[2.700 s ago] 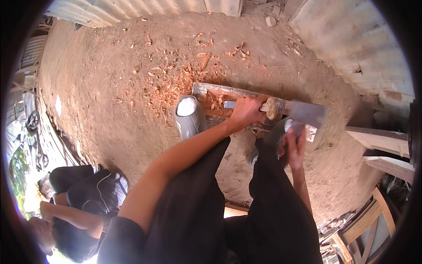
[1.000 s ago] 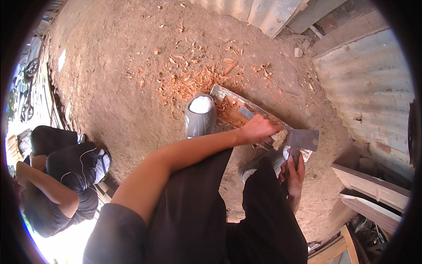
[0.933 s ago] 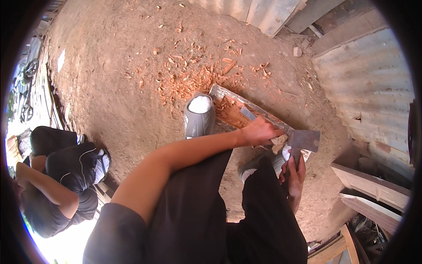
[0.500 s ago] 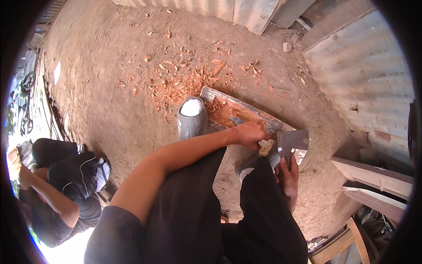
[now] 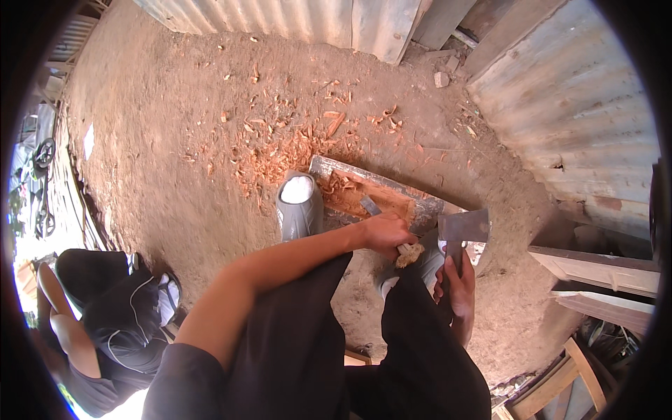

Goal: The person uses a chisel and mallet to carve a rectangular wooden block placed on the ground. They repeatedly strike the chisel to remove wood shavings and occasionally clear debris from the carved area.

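Observation:
My left hand (image 5: 385, 231) grips a chisel with a frayed wooden handle (image 5: 409, 254). Its metal blade (image 5: 370, 204) angles into the orange-brown recess of a weathered timber piece (image 5: 381, 183) lying on the dirt, with curled shavings in the cut. Right of the chisel's butt is a broad, dark hatchet head (image 5: 463, 225), whose handle my right hand (image 5: 456, 287) grips from below. My left foot, in a grey slip-on shoe (image 5: 297, 213), stands against the timber's left end; my other shoe (image 5: 388, 283) is partly hidden by my trouser leg.
Wood shavings (image 5: 294, 150) litter the dirt floor beyond the timber. Corrugated sheets (image 5: 560, 119) border the back and right, with boards (image 5: 595, 269) and a wooden frame (image 5: 542, 395) at lower right. A person in dark clothes (image 5: 115, 322) sits low at the left, near bright clutter.
The hatchet, blurred in the oldest frame, is now sharp and further left relative to the timber. My left hand still holds the chisel. The view has shifted, and the person's arm at left has moved.

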A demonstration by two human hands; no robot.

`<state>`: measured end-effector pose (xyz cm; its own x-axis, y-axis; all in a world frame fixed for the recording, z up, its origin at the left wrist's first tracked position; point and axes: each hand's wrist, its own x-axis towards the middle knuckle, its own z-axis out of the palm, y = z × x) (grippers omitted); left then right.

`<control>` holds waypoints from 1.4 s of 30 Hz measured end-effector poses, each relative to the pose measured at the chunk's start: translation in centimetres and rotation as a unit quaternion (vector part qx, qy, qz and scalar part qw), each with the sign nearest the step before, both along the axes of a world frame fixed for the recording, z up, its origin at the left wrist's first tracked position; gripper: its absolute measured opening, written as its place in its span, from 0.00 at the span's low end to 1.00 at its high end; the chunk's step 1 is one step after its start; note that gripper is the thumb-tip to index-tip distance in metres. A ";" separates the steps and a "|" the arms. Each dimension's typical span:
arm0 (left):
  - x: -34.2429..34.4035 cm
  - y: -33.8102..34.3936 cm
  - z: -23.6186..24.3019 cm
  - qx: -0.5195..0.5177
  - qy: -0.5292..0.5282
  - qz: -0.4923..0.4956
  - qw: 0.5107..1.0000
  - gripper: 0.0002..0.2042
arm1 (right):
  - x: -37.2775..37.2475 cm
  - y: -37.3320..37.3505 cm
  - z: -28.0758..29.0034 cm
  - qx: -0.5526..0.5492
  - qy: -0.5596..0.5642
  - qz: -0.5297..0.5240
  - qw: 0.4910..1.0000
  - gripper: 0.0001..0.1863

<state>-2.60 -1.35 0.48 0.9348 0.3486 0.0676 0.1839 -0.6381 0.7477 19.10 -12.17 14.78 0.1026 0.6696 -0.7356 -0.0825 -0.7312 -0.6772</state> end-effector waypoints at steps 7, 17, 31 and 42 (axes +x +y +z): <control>-0.2 3.2 3.1 0.015 0.140 0.029 0.990 0.17 | 0.7 -0.7 -0.9 0.026 0.009 0.017 0.999 0.18; 1.6 -0.8 0.1 0.020 -0.025 0.009 0.999 0.20 | 1.4 -0.7 0.3 0.019 -0.015 0.011 1.000 0.18; 6.9 1.0 1.7 -0.123 -0.063 0.218 0.966 0.16 | 3.6 -2.0 0.2 0.123 0.032 -0.093 0.988 0.14; 7.6 1.1 -0.1 -0.128 -0.104 0.238 0.957 0.15 | 2.1 0.8 0.7 0.074 -0.134 0.066 0.986 0.18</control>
<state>5.05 -0.30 0.33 0.6414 0.7618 0.0911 0.2374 -0.3100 0.9206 21.17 -11.40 15.52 0.1837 0.7882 -0.5874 0.2029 -0.6151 -0.7619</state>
